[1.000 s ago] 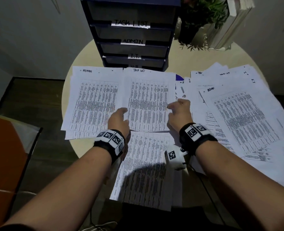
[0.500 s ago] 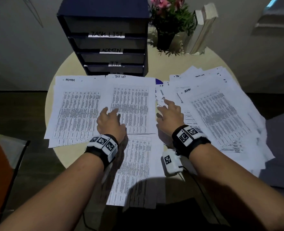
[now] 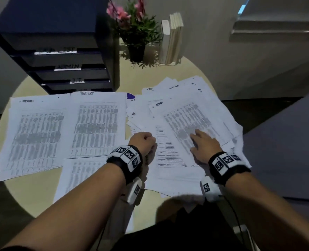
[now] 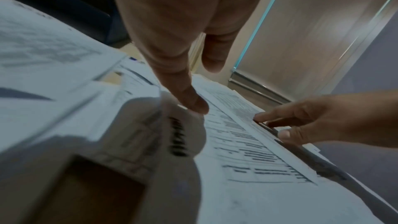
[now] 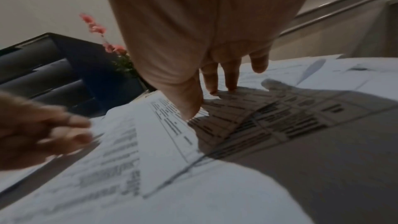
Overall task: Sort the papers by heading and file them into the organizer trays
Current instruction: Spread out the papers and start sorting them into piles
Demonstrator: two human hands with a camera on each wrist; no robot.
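Observation:
A dark organizer [image 3: 68, 57] with trays labelled TASK LIST, ADMIN and I.T. stands at the back left. In front of it lie a sheet headed ADMIN [image 3: 36, 134], a sheet headed TASK LIST [image 3: 97, 127] and a third sheet [image 3: 83, 178] nearer me. A loose pile of papers [image 3: 177, 174] covers the right side, and its top sheet [image 3: 186, 116] is headed ADMIN. My right hand [image 3: 199, 140] presses straight fingers [image 5: 230, 81] on that top sheet, thumb at its left edge. My left hand [image 3: 142, 142] hovers at the pile's left edge with fingers curled, one digit [image 4: 193, 105] touching paper.
A potted plant with pink flowers [image 3: 135, 33] and a few upright books [image 3: 173, 38] stand behind the pile. The round beige table [image 3: 32, 192] drops off close to the papers. A grey surface [image 3: 286, 151] lies to the right.
Both hands have left the TASK LIST sheet and moved right onto the loose pile. The left hand's fingers have curled in. My view has swung to the right.

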